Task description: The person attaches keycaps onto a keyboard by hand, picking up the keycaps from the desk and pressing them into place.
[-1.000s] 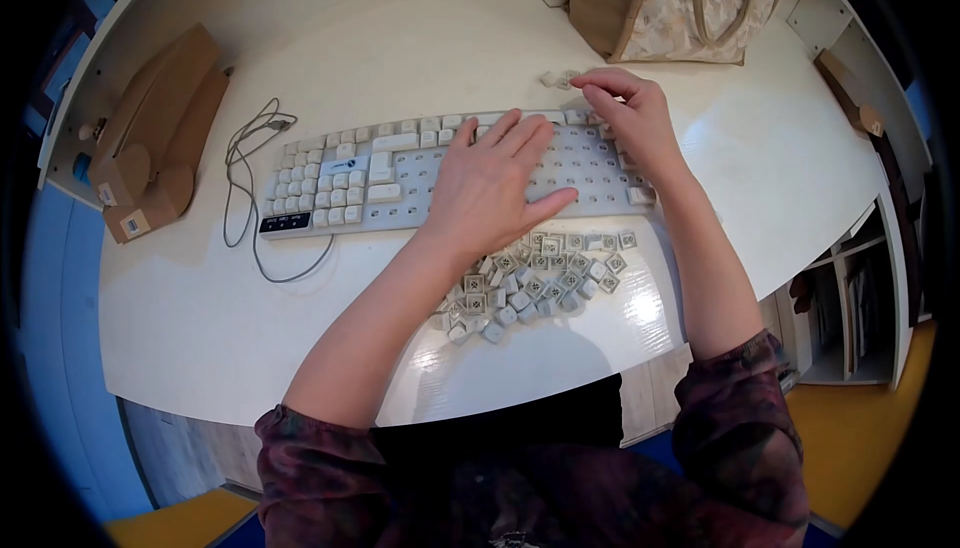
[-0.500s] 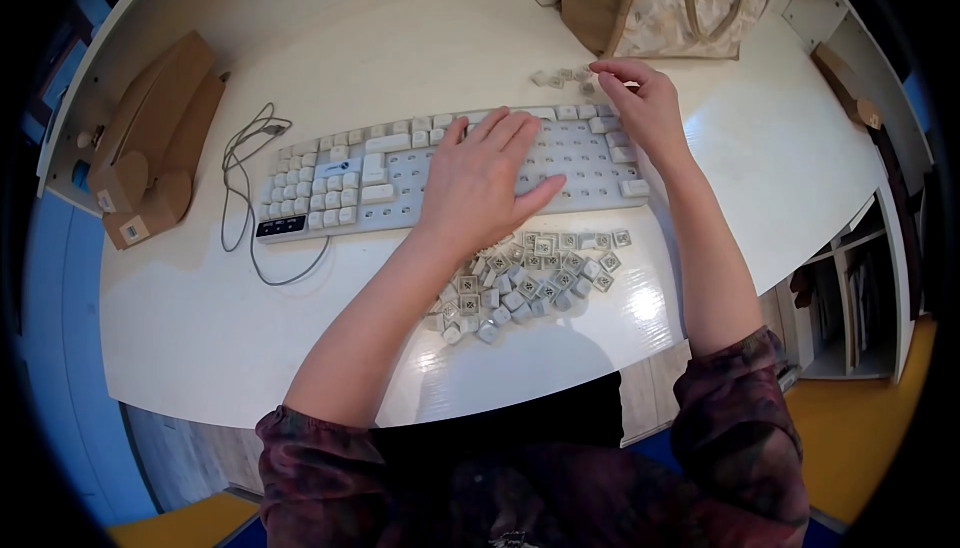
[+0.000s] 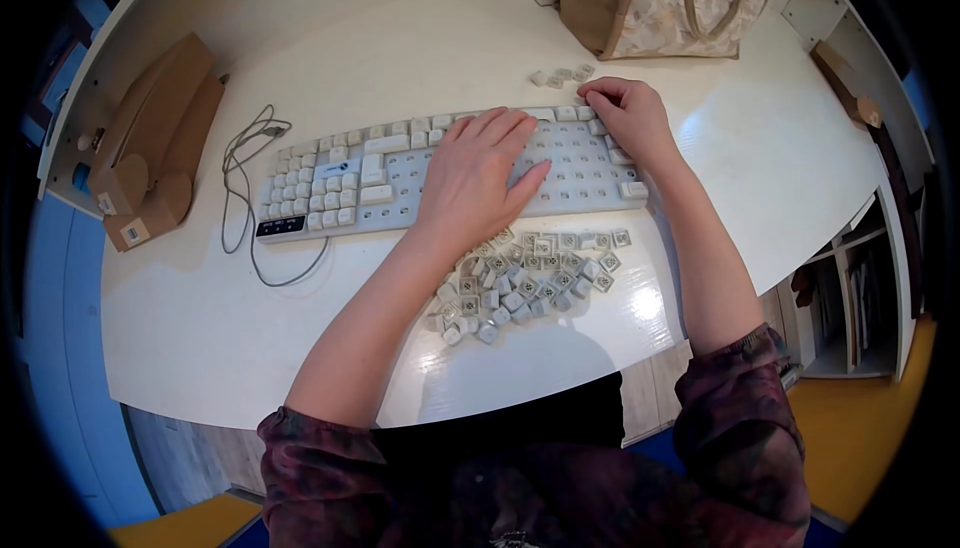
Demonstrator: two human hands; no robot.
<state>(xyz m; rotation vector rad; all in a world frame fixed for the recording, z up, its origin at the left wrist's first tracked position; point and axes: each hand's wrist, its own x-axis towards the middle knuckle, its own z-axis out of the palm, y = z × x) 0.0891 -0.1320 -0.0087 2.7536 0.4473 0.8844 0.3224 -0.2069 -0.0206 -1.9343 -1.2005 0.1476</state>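
Observation:
A pale keyboard (image 3: 375, 213) lies across the desk, with keycaps on its left part and top rows and bare switch sockets over much of its middle and right. My left hand (image 3: 478, 168) rests flat on its middle, fingers stretched and thumb apart, covering some keys. Beyond the keyboard's top right edge, thumb and forefinger of my right hand (image 3: 630, 120) are pinched together on what seems a small keycap, mostly hidden by the fingertips. Several loose keycaps (image 3: 562, 76) lie just past those fingertips. Nearer me sits a heap of removed keycaps (image 3: 530, 283), many upside down.
A grey cable (image 3: 235, 188) loops on the desk left of the keyboard. Opened brown cardboard boxes (image 3: 160, 138) stand at the far left. A floral bag (image 3: 670, 8) is at the back right, and shelves (image 3: 850, 298) are at the right edge.
My right hand has come down and slightly left, from above the loose keycaps towards the keyboard's top edge, and its fingers have closed. My left thumb has drawn in a little.

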